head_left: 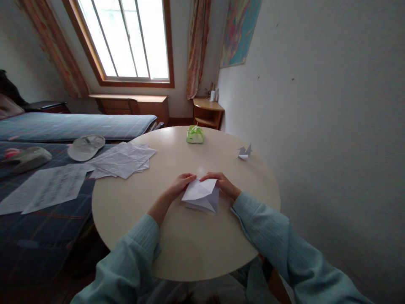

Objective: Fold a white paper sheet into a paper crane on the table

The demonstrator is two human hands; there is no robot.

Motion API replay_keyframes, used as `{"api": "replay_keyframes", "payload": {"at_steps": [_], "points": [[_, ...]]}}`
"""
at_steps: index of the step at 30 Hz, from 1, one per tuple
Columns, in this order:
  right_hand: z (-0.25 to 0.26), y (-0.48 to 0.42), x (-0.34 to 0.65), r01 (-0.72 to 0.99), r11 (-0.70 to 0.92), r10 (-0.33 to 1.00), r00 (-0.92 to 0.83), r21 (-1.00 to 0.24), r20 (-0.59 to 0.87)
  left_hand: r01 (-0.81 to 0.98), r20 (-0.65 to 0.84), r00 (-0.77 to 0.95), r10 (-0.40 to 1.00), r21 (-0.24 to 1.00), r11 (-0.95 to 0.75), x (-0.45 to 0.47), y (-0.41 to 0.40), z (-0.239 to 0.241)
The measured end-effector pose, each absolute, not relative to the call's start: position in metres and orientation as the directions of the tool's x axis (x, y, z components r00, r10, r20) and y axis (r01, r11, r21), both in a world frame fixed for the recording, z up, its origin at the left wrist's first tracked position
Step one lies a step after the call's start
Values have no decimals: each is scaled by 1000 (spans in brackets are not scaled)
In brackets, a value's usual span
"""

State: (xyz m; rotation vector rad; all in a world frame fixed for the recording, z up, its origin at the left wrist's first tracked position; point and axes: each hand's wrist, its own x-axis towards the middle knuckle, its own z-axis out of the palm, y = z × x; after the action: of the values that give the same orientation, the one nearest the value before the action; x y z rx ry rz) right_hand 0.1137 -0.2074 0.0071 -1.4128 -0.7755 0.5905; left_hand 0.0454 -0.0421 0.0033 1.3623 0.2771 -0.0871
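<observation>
A partly folded sheet of white paper (201,195) lies on the round beige table (190,240) in front of me. My left hand (181,183) rests at the paper's upper left edge, fingers curled and pinching its top corner. My right hand (222,183) sits at the upper right edge, fingers pressed on a raised flap. Both sleeves are pale green. The fingertips of the two hands nearly meet above the paper.
A stack of white sheets (122,159) lies at the table's left edge. A green tissue pack (195,134) stands at the far side, a small folded paper bird (244,152) at the right. A bed with papers (47,185) and a cap (85,147) is left; a wall is close right.
</observation>
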Motion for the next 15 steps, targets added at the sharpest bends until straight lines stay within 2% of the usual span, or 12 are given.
{"api": "replay_keyframes", "payload": {"at_steps": [9,15], "points": [[7,-207,113,49,106,761,639,-993,113,213,-243,967,75,934,286,46,-42,1],[9,-209,115,120,73,764,632,-990,133,204,-246,960,136,942,266,48,-42,0]]}}
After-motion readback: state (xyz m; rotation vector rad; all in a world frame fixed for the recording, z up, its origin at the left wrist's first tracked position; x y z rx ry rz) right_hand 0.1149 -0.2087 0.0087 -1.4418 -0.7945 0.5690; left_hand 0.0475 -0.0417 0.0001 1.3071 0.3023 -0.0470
